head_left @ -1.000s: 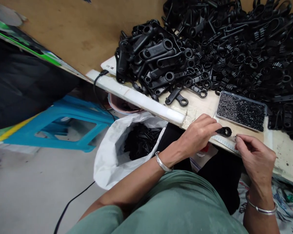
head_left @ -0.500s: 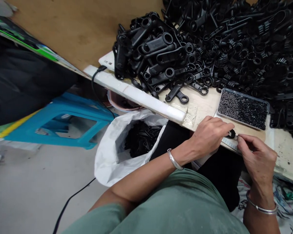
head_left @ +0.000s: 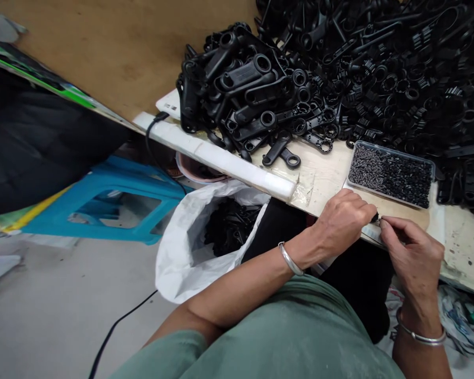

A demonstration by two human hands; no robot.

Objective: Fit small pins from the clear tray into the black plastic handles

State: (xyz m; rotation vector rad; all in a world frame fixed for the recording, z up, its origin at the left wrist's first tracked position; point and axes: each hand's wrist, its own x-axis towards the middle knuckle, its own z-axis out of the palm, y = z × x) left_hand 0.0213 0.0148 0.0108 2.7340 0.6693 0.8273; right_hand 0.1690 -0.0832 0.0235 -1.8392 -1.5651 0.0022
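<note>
Head view, left hand [head_left: 342, 223] gripping black plastic part [head_left: 375, 217], right hand [head_left: 413, 258] pinched beside

One head-worn view looks forward and down, tilted, over the person's lap [head_left: 292, 331]. It sits close above the left hand [head_left: 342, 223] and right hand [head_left: 413, 258] at the tabletop [head_left: 326, 176] edge.

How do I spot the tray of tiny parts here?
Find the heap of black plastic handles on the bench. At its near edge, beyond the left hand, sits a shallow clear tray. It alone holds tiny dark bits, not handles.
</note>
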